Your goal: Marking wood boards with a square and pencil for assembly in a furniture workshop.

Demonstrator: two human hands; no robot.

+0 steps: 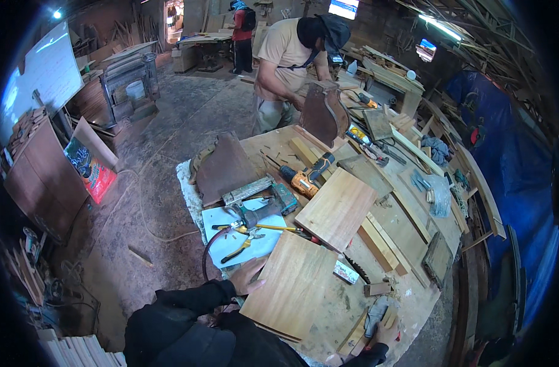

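Observation:
My left hand (247, 276) lies at the left edge of a light brown wooden panel (294, 284), its fingers stretched out against the edge. That panel rests on the table right in front of me. At the lower right my right hand (387, 332) is closed beside a grey cloth-like piece (375, 315) and short wood strips (353, 334); what its fingers hold is unclear. A second wooden panel (337, 209) lies just beyond the first. Left of it are pliers (242, 246) with yellow handles, a white sheet (223, 219) and a green air nailer (270, 209).
An orange cordless drill (307, 180) and dark carved boards (226, 169) lie farther back on the cluttered table (408, 300). Long wood strips (383, 244) run along its right part. Across it, a co-worker (288, 73) bends over a carved piece (323, 113). Another person (242, 37) stands far back.

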